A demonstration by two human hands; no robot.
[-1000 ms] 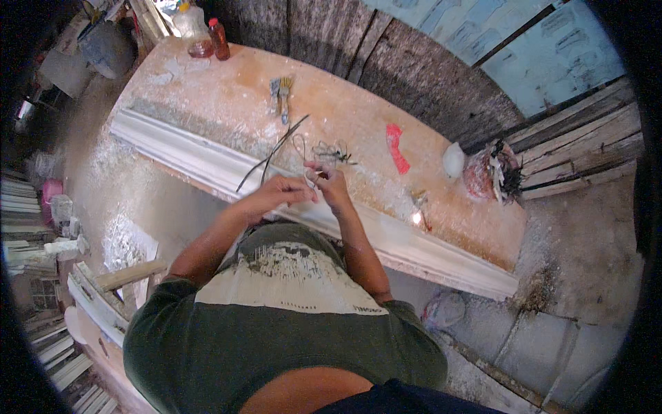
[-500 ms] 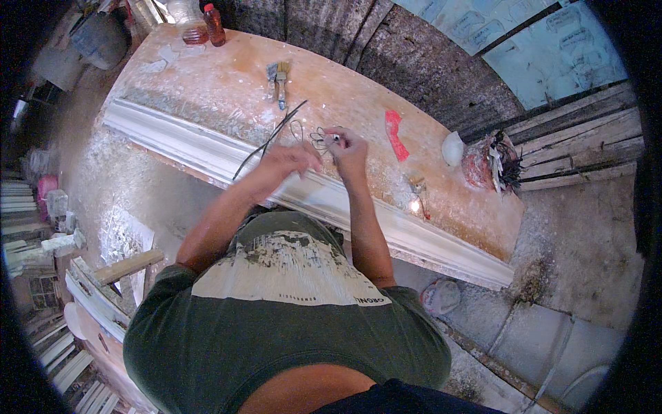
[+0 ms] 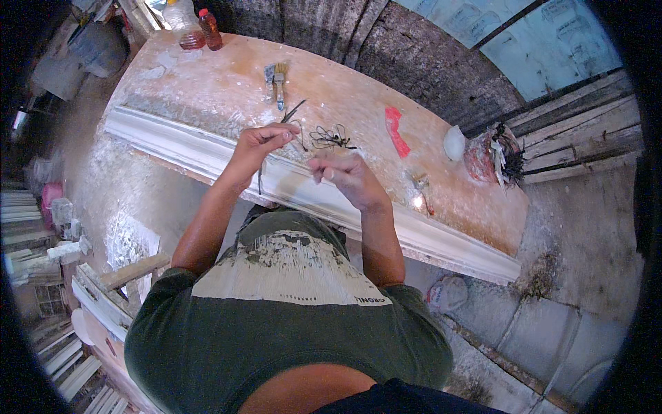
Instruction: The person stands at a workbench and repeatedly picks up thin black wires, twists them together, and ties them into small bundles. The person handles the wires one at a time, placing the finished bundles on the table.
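My left hand (image 3: 256, 153) is closed in a pinch on thin black strands (image 3: 295, 110), like cord or wire. Their ends stick out above the fingers and hang below the hand. A thin loop curves down beside the fingertips. My right hand (image 3: 350, 178) hovers to the right over the long white moulding (image 3: 414, 228), its fingers curled and slightly blurred; whether anything is in them is hidden. Between and beyond both hands, a loosely looped dark wire bundle (image 3: 332, 136) lies on the worktable (image 3: 227, 76), touched by neither hand.
Two paintbrushes (image 3: 279, 84) lie farther back. A curved red piece (image 3: 396, 131) and a white cup-like object (image 3: 453, 143) are to the right, beside a container of black strands (image 3: 507, 155). A red-capped bottle (image 3: 209, 30) stands at the far left. A small bright flame or light (image 3: 416, 202) shows near the moulding.
My right hand has let go of the looped wire bundle and drawn back toward me. My left hand has risen and now pinches the black strands.
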